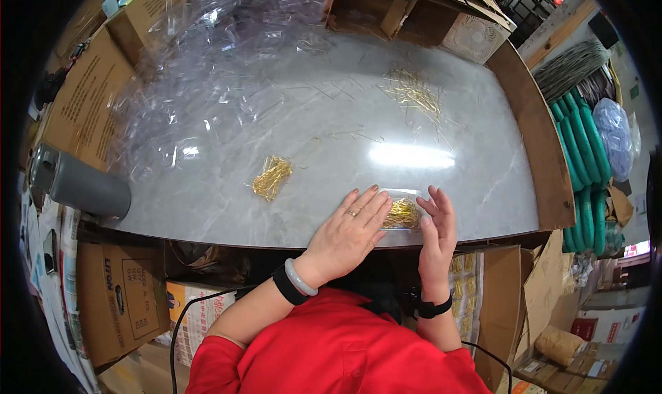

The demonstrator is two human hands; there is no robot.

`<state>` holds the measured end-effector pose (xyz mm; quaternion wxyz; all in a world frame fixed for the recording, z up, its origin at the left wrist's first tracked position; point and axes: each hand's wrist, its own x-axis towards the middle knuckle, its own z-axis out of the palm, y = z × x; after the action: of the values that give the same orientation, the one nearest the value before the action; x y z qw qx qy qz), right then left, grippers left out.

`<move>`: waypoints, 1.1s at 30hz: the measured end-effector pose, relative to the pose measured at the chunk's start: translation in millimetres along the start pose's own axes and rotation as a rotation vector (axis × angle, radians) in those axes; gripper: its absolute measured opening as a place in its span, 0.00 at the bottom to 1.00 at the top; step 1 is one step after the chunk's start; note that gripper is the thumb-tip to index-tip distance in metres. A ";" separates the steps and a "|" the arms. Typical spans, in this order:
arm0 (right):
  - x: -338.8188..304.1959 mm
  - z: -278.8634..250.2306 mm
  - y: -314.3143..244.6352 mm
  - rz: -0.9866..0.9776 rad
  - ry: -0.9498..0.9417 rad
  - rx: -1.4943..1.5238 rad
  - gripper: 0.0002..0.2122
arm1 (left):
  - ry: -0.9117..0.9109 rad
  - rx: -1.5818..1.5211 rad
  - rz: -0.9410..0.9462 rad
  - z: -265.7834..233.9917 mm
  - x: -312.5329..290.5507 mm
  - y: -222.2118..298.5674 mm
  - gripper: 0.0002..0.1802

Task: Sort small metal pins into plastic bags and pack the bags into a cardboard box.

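A small clear plastic box (400,193) with a bundle of thin gold wire pieces (403,215) in it lies at the table's near edge, between my hands. My left hand (349,227) is laid flat with its fingers stretched out, the fingertips at the box's left side. On the other side, my right hand (437,232) has its thumb and fingers apart, close against the box's right edge. Farther left, a second bundle of gold wire pieces (272,179) rests on the table, seemingly in clear plastic. The exact kind of the wire pieces is too small to tell.
Many clear plastic boxes (200,84) are heaped over the table's (331,166) far left. Loose gold wires (417,96) lie scattered at the far right. A grey tumbler (89,187) lies on its side at the left edge. A brown board (534,132) borders the right side.
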<state>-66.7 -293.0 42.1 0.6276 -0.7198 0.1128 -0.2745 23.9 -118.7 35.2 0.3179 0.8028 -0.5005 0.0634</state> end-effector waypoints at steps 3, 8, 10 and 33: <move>5.0 0.7 3.6 0.041 0.032 0.069 0.25 | -0.005 0.043 0.011 0.2 0.9 1.2 0.30; 11.4 5.3 2.7 -0.249 -0.142 -0.590 0.24 | -0.002 0.111 0.024 2.4 -0.1 1.8 0.31; 10.1 2.6 5.3 -0.337 -0.209 -0.790 0.24 | 0.003 0.101 0.014 2.4 -0.9 1.9 0.32; 16.2 0.9 7.7 -0.008 0.146 -0.010 0.12 | -0.007 0.095 0.023 2.6 -1.1 3.3 0.32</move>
<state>-51.4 -301.9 38.7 0.6130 -0.7012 0.1569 -0.3284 20.1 -120.3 34.2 0.2768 0.8115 -0.5071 0.0877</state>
